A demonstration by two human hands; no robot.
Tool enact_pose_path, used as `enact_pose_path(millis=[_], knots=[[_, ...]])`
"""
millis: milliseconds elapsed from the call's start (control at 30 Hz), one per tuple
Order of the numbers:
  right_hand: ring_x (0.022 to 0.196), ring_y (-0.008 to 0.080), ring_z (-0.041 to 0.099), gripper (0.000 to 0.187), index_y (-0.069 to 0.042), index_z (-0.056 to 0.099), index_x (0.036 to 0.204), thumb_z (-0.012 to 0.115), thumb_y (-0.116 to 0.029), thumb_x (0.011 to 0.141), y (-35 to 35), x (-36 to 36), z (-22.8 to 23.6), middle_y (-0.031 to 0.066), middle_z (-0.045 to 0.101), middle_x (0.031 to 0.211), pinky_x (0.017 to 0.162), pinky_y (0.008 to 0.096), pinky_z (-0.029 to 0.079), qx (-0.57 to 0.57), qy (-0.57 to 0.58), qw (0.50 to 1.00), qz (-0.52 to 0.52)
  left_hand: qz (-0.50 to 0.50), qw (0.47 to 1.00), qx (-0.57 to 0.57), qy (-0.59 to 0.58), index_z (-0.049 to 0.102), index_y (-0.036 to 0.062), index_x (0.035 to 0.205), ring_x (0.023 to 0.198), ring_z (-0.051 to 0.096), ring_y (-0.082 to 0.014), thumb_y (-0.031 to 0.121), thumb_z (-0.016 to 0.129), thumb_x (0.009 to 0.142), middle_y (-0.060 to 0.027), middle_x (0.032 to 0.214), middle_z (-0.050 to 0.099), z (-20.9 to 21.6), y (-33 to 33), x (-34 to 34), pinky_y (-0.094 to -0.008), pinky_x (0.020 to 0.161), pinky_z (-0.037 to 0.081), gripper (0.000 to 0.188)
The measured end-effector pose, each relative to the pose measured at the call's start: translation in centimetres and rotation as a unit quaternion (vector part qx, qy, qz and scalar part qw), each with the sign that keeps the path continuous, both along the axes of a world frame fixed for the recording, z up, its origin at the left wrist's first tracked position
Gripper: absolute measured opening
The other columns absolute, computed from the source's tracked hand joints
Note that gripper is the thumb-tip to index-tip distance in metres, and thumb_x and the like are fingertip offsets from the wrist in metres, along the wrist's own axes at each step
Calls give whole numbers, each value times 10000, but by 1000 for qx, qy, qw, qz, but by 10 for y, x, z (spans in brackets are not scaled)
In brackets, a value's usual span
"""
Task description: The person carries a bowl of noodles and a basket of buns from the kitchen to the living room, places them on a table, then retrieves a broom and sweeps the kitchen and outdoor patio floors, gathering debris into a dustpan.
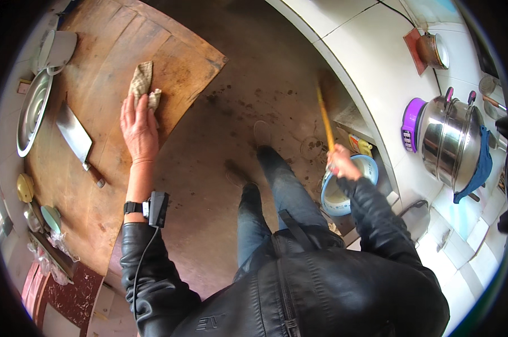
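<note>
My left hand (138,132) lies on the wooden table, fingers stretched over a checked, crumpled cloth (142,77) that sticks out past the fingertips. My right hand (344,163) is closed around a yellowish wooden stick (324,115), whose far end slants away toward a dim, blurred area. Beneath the right forearm, and partly covered by it, is a white and blue basin (337,203). To the left of my left hand, a cleaver (76,133) with a wooden handle rests flat on the table (110,224).
A steel tray (35,112) and a white pot (58,51) stand along the table's far left side. On the white counter (372,42) at right are a purple appliance (413,124) and a steel steamer pot (446,143) with a blue cloth (477,171). Dark stains mark the floor (209,168).
</note>
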State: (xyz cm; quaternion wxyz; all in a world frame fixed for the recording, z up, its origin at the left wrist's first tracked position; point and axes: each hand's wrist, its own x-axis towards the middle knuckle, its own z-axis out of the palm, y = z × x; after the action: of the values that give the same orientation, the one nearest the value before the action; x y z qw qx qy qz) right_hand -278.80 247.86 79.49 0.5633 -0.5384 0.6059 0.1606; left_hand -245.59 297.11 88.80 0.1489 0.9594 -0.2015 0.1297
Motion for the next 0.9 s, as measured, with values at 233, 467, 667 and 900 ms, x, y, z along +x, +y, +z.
enact_pose_path(millis=[233, 467, 667, 900], knots=[[434, 87, 460, 604, -71, 407, 1498, 597, -4, 928, 31, -79, 119, 1, 542, 649, 366, 281, 343, -20, 52, 992, 115, 61, 997, -35, -15, 498, 67, 1425, 1344, 431, -411, 190, 602, 957, -238, 1484, 424, -15, -19, 8, -481, 1118, 352, 495], [645, 218, 632, 598, -67, 471, 1458, 640, -66, 885, -23, 109, -28, 130, 666, 858, 576, 357, 506, -204, -21, 966, 159, 62, 998, -27, 6, 512, 52, 1404, 1360, 393, -450, 159, 589, 931, -265, 1476, 412, -19, -20, 13, -513, 1135, 311, 491], [1077, 392, 668, 615, -76, 480, 1451, 657, -68, 861, 15, 196, -13, 253, 669, 1183, 903, 423, 541, -153, 10, 948, 279, 74, 996, -26, 30, 507, 45, 1402, 1381, 352, -472, 156, 578, 934, -256, 1503, 384, -14, -25, 18, -548, 1145, 281, 486], [983, 407, 686, 600, -116, 502, 1440, 640, -26, 863, 69, 200, 41, 251, 698, 1050, 829, 436, 547, -175, -116, 868, 450, 79, 994, -13, 70, 497, 40, 1403, 1382, 346, -486, 163, 578, 931, -245, 1500, 382, -10, -24, 22, -567, 1140, 278, 494]])
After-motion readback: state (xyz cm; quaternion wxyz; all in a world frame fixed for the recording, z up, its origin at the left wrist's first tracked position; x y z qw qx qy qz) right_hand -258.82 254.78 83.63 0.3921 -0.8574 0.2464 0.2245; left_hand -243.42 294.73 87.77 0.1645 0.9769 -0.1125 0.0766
